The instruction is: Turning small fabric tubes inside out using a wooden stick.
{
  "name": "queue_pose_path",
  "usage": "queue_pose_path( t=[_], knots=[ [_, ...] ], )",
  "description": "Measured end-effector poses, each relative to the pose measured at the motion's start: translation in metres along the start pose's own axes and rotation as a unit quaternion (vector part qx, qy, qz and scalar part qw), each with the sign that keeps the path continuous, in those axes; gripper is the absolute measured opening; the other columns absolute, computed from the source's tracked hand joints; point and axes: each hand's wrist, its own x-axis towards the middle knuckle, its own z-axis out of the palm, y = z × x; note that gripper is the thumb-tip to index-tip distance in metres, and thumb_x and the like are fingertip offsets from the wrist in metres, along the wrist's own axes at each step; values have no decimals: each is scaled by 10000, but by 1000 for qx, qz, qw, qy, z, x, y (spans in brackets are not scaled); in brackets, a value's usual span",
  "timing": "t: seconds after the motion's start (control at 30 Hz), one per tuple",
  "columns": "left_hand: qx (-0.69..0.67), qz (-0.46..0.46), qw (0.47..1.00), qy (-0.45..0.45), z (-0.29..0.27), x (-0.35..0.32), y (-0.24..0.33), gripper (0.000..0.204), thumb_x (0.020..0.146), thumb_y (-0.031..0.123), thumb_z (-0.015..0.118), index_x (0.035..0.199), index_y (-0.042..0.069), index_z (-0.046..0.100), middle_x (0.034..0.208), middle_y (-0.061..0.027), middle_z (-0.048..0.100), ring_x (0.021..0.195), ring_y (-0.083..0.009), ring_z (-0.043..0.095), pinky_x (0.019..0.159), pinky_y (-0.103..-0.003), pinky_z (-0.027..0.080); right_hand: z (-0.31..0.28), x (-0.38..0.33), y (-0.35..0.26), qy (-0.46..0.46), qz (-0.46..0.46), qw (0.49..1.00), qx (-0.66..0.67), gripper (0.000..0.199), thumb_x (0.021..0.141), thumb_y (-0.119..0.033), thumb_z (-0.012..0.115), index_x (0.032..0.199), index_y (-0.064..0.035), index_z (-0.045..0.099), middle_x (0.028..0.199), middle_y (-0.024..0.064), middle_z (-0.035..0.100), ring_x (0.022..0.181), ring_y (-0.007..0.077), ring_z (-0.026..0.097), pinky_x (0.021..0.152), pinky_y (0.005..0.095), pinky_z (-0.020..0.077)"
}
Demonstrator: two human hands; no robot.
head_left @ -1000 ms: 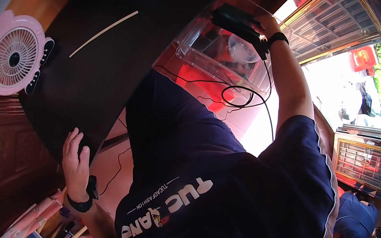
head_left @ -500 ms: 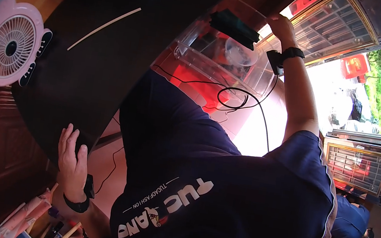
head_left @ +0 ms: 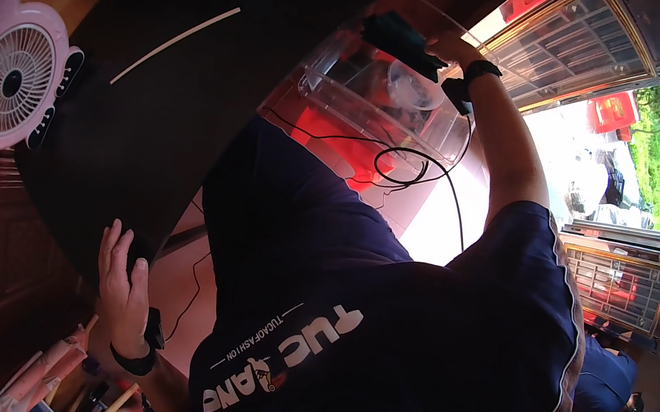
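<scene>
My left hand (head_left: 123,286) lies at the near edge of the dark table (head_left: 95,179), fingers stretched out and holding nothing. On the table top is a thin, slightly curved pale stick (head_left: 175,45). My right hand (head_left: 454,51) reaches over a clear plastic bin (head_left: 370,108), its fingers at the end of a dark green, folded bundle (head_left: 403,44). Shadow blurs those fingers, so whether they grip the bundle is unclear. A round, clear lid-like piece (head_left: 413,89) shows inside the bin.
A pink fan (head_left: 12,80) stands at the table's left side. Black cable (head_left: 412,167) loops below the bin, near a red container (head_left: 324,133). A person in dark blue (head_left: 607,380) is at the far right. Gold-framed door panels (head_left: 574,55) stand beside the bright opening.
My right hand has moved left and slightly down, from the bin's far rim to the dark green bundle. My left hand stays at the table edge.
</scene>
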Motion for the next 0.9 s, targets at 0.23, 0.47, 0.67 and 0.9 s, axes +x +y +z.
queue_pose_path(
  t=[0.23, 0.47, 0.67, 0.9],
  knots=[
    [5, -16, 1000, -4, 1, 3, 2, 377, 882, 97, 431, 1221, -54, 498, 1389, -163, 404, 1318, -332, 324, 1076, -424, 279, -31, -21, 26, -40, 7, 986, 161, 451, 821, -327, 673, 1198, -97, 577, 1057, 31, 639, 968, 161, 558, 815, 311, 441],
    [-12, -34, 999, -1, 4, 4, 3, 382, 887, 104, 428, 1230, -50, 495, 1385, -175, 405, 1319, -330, 324, 1079, -428, 271, -37, -2, 16, 14, -58, 995, 83, 341, 820, -273, 672, 1073, -47, 638, 991, 87, 670, 924, 193, 617, 849, 331, 471],
    [2, -41, 999, 6, 5, 2, 9, 382, 889, 107, 428, 1229, -56, 492, 1391, -176, 396, 1324, -335, 316, 1082, -430, 268, 0, 19, -20, 65, -86, 991, -85, 335, 683, -348, 704, 873, -72, 695, 847, 149, 677, 828, 314, 649, 734, 397, 506],
    [-7, -50, 999, 5, 5, 1, 12, 387, 886, 111, 438, 1229, -59, 490, 1396, -174, 391, 1327, -341, 307, 1082, -430, 266, 18, 31, -26, 150, 23, 980, -127, 249, 758, -209, 567, 930, -68, 679, 927, 165, 668, 915, 352, 631, 773, 448, 513]
  ],
)
